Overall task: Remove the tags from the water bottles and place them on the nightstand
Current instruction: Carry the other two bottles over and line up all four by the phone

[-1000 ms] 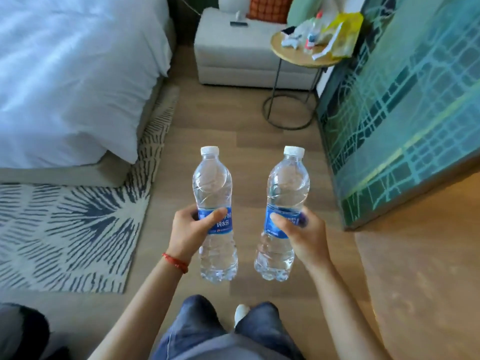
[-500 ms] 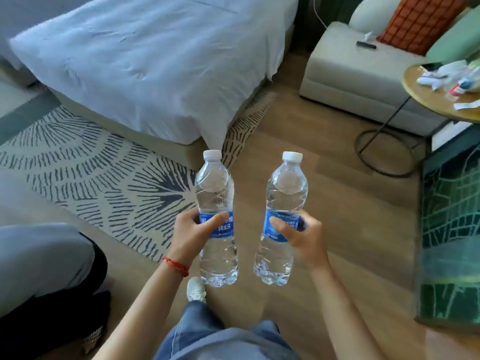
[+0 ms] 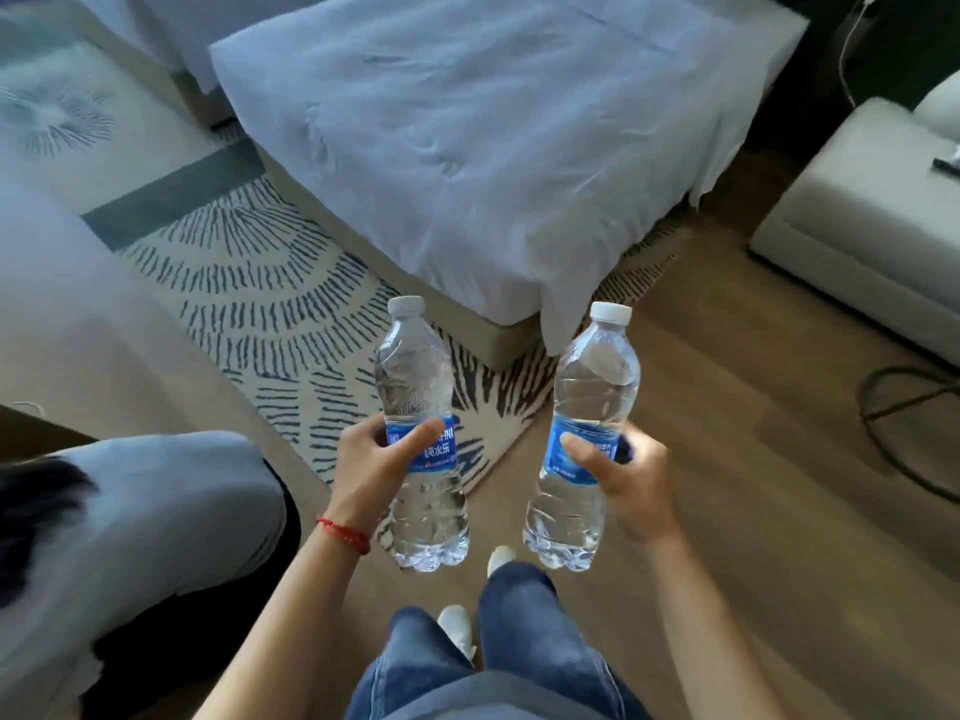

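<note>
Two clear water bottles with white caps and blue labels are held upright in front of me. My left hand (image 3: 374,462) grips the left bottle (image 3: 415,387) around its blue label (image 3: 439,449). My right hand (image 3: 631,478) grips the right bottle (image 3: 597,387) around its blue label (image 3: 563,459). A red string bracelet circles my left wrist. No nightstand is in view.
A bed with a white duvet (image 3: 493,137) lies ahead, on a patterned rug (image 3: 270,304) over wooden floor. A pale sofa (image 3: 872,210) stands at the right, with a black wire table base (image 3: 914,423) before it. A seated person (image 3: 130,537) is at my left.
The view has swung left: the round side table and green wall panel have left the frame, and the bed and seated person fill more of it. Both hands hold the bottles as before.
</note>
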